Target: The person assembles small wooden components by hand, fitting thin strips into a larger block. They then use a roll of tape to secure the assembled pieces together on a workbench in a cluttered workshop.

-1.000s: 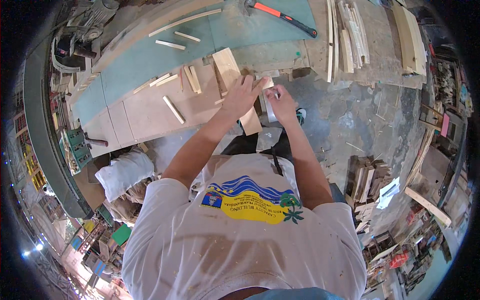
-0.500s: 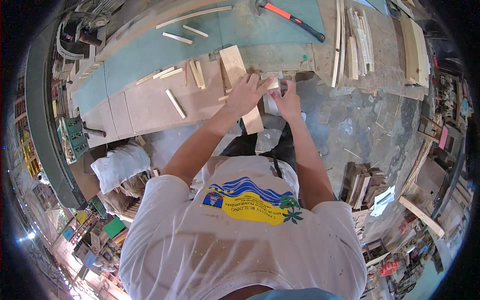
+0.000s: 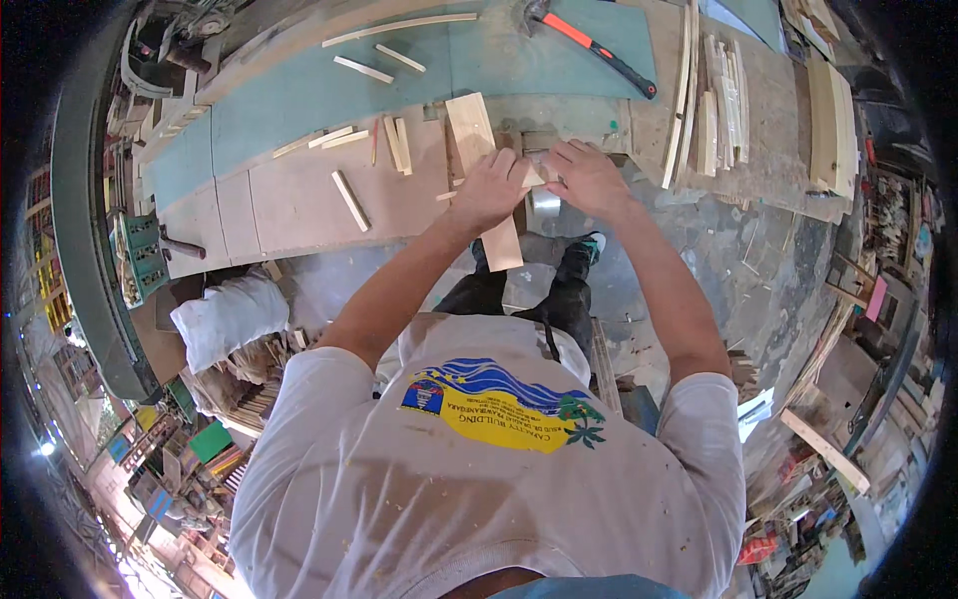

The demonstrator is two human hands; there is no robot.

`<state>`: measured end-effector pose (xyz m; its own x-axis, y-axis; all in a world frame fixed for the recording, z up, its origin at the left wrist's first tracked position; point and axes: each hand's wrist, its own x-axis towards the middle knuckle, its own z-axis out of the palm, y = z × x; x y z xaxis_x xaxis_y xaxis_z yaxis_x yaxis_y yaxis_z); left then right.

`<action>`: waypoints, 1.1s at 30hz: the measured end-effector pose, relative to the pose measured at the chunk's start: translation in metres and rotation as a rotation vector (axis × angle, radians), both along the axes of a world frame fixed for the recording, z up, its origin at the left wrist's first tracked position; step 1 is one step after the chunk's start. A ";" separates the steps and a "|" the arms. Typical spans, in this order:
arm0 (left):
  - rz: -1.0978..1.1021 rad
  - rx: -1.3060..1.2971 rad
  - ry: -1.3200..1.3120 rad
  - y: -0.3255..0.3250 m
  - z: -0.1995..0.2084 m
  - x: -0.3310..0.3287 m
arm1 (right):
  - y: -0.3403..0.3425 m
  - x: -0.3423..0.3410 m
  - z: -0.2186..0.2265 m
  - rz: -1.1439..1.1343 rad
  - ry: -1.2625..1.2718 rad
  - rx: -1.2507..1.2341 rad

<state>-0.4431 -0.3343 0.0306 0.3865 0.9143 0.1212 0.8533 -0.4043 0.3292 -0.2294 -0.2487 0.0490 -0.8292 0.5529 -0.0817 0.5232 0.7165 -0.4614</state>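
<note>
Over the near edge of the workbench [image 3: 299, 215], my left hand [image 3: 491, 188] is closed on a small pale wood piece [image 3: 534, 178]. My right hand [image 3: 589, 180] pinches the right end of that piece, its fingers curled over from above. Beneath my left hand lies a flat pale board [image 3: 470, 122], whose lower end sticks out past the bench edge. A thin strip end [image 3: 446, 196] shows left of my left hand; whether it joins the held piece is hidden by my fingers.
A hammer [image 3: 597, 48] with an orange and black handle lies at the back. Short wood sticks [image 3: 350, 201] and a red pencil [image 3: 374, 142] lie to the left. Long strips [image 3: 681, 100] and stacked boards [image 3: 830, 130] are at right. A white sack [image 3: 232, 321] sits below the bench's left part.
My right hand has turned over the wood piece and shifted right, with its elbow swung outward. The held piece has tilted. My left hand stays near the board.
</note>
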 end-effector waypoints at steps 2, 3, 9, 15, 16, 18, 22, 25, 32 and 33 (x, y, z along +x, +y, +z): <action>-0.007 -0.020 -0.004 0.000 -0.004 -0.001 | 0.003 -0.002 -0.002 0.033 0.029 0.049; -0.013 -0.030 -0.008 0.000 -0.005 -0.001 | 0.005 -0.004 0.000 0.050 0.023 0.061; 0.034 -0.058 0.001 0.002 0.006 0.003 | 0.013 -0.004 -0.007 0.088 -0.037 -0.007; 0.019 -0.034 0.076 0.004 0.007 0.003 | 0.014 -0.004 0.000 0.091 -0.033 -0.059; 0.001 -0.046 0.115 0.005 0.006 0.001 | 0.014 -0.003 -0.002 0.093 -0.012 -0.059; -0.042 -0.074 0.197 0.009 0.018 -0.002 | 0.011 -0.001 -0.006 0.070 -0.028 -0.075; -0.099 -0.075 0.268 0.011 0.043 -0.005 | 0.005 0.005 0.008 0.042 0.072 -0.020; -0.105 -0.152 0.270 0.008 0.071 0.000 | 0.000 0.011 0.049 0.037 0.081 -0.053; -0.291 -0.175 0.229 0.014 0.150 0.018 | -0.031 0.043 0.126 -0.199 0.236 -0.151; -0.314 -0.172 0.229 0.015 0.159 0.022 | -0.035 0.048 0.140 -0.260 0.284 -0.284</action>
